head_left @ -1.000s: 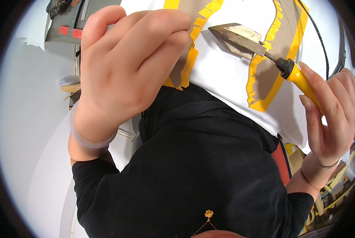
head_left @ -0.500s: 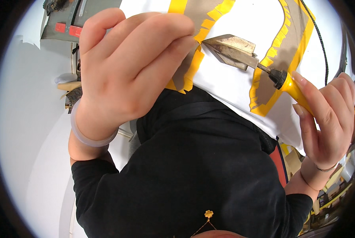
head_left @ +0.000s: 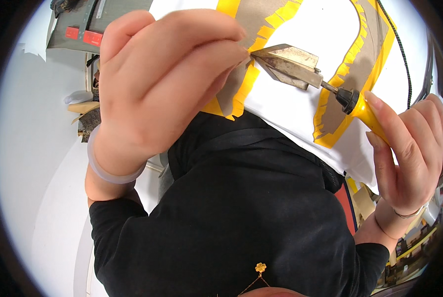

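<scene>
In my right hand (head_left: 412,148) is a small hand iron with a yellow handle (head_left: 369,119), a black collar and a thin shaft. Its scuffed, pointed metal plate (head_left: 288,62) angles leftward over a white sheet. The tip meets the notched yellow edging (head_left: 249,81) of a grey-brown panel (head_left: 261,17). My left hand (head_left: 157,89) is closed in a pinch beside that tip. What its fingers hold, if anything, is hidden behind them. A second grey-brown panel (head_left: 367,57) with snipped yellow edging lies to the right, partly under the iron's shaft.
The white sheet (head_left: 325,24) reaches over my lap. A black braided cord (head_left: 404,59) runs down the right side. At the upper left is a grey surface (head_left: 65,37) with a red-marked strip (head_left: 90,37). Assorted items crowd the lower right.
The fingertips of my left hand have shifted slightly, and a gap shows between the upper finger and those below. The iron stays at nearly the same place on the yellow edging.
</scene>
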Action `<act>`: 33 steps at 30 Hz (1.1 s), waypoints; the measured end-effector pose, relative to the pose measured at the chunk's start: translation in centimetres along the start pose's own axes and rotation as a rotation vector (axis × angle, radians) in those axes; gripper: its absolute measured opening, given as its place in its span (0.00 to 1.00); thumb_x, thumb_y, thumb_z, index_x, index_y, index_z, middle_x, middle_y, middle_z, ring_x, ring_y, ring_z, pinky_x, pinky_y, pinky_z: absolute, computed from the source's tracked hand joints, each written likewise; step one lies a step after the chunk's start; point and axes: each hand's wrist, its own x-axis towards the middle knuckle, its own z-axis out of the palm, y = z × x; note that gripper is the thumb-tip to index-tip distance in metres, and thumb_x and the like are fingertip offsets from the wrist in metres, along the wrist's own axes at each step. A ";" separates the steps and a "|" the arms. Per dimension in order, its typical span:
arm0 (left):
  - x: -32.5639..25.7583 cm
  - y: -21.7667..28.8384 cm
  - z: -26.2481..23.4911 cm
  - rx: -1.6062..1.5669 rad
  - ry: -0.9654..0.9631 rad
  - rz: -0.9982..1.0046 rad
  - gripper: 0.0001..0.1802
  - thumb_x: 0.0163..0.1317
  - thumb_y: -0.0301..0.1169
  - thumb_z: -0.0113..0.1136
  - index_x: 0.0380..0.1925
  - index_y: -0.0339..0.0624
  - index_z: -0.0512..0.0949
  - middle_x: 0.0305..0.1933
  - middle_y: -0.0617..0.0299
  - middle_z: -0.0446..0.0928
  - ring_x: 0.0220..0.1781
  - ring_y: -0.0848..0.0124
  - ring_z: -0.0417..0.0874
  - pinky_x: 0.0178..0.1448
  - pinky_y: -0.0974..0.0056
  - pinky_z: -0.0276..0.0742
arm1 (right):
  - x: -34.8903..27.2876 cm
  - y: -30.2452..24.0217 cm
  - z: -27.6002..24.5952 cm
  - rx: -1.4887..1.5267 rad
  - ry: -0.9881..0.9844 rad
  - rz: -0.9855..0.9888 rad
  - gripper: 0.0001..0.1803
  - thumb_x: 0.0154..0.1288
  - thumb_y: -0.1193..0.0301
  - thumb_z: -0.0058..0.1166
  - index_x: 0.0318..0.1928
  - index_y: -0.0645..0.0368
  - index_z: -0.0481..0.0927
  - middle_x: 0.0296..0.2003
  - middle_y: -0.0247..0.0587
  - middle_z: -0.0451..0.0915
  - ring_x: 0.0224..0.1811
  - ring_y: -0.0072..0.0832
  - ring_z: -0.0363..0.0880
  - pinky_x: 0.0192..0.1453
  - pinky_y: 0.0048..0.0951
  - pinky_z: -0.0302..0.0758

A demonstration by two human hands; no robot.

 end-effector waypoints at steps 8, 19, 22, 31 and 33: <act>-1.8 -0.2 0.4 -0.074 0.118 -0.064 0.12 0.68 0.18 0.77 0.50 0.40 0.90 0.60 0.56 0.91 0.58 0.63 0.89 0.60 0.62 0.81 | 0.5 0.3 -0.3 -0.034 -0.027 -0.025 0.28 0.61 0.82 0.75 0.64 0.65 0.91 0.35 0.39 0.80 0.38 0.36 0.72 0.46 0.39 0.71; -1.2 3.2 0.9 -0.119 0.127 -0.299 0.21 0.57 0.30 0.89 0.49 0.45 0.89 0.57 0.64 0.89 0.57 0.67 0.86 0.67 0.61 0.72 | -0.6 2.5 -0.6 -0.005 -0.035 -0.039 0.27 0.70 0.86 0.70 0.69 0.66 0.88 0.44 0.44 0.86 0.43 0.36 0.76 0.46 0.35 0.71; -0.5 3.4 1.6 -0.129 0.149 -0.356 0.18 0.59 0.28 0.87 0.47 0.42 0.89 0.57 0.62 0.88 0.54 0.68 0.87 0.62 0.62 0.74 | -1.0 2.8 -0.6 -0.009 -0.018 -0.045 0.26 0.71 0.87 0.68 0.69 0.67 0.88 0.46 0.47 0.88 0.44 0.36 0.78 0.46 0.34 0.72; 0.3 2.9 2.7 -0.403 0.207 -0.417 0.09 0.66 0.22 0.80 0.42 0.36 0.88 0.56 0.58 0.86 0.44 0.70 0.89 0.47 0.67 0.83 | -0.6 1.0 -1.2 0.069 0.015 0.003 0.25 0.70 0.87 0.68 0.67 0.68 0.89 0.42 0.47 0.87 0.41 0.37 0.77 0.46 0.36 0.72; 0.3 2.6 2.6 -0.391 0.178 -0.377 0.07 0.68 0.21 0.79 0.42 0.34 0.88 0.57 0.57 0.86 0.43 0.71 0.89 0.45 0.68 0.85 | -0.7 0.7 -1.1 0.092 0.015 0.013 0.26 0.68 0.87 0.69 0.67 0.67 0.89 0.40 0.45 0.85 0.40 0.37 0.76 0.46 0.37 0.72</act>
